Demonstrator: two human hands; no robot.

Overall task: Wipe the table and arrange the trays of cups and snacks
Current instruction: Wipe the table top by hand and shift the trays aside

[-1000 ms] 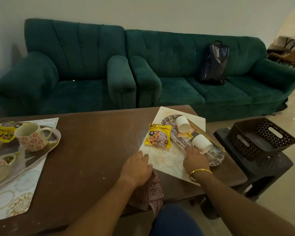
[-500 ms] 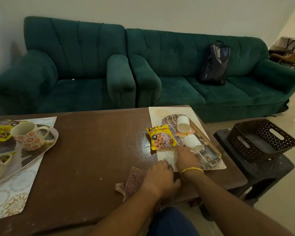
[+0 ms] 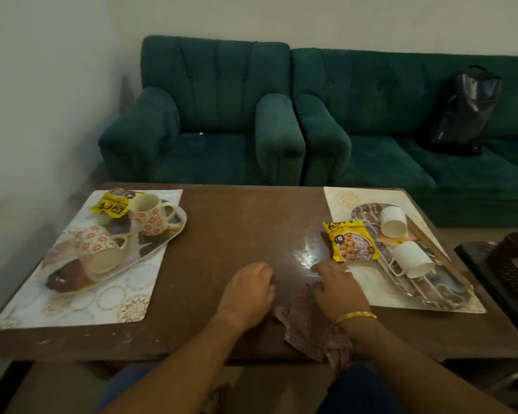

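LIVING ROOM: At the table's [image 3: 237, 222] nine o'clock, a tray [image 3: 162, 243] carries an upright floral mug [image 3: 150, 216], a tipped floral mug [image 3: 99, 252] and a snack packet [image 3: 111, 204]. At six o'clock the left hand [image 3: 247, 294] rests on bare wood, fingers loosely curled, holding nothing. At five o'clock the right hand [image 3: 338, 289] bunches a checked cloth [image 3: 311, 330] under bent fingers. At three o'clock the second tray's [image 3: 431, 291] white cups [image 3: 413, 259] lie on their sides. A wet sheen [image 3: 305, 252] suggests the wiping is midway. The arranging appears undone.

Dim, soft focus — glare on table [image 3: 307, 249].
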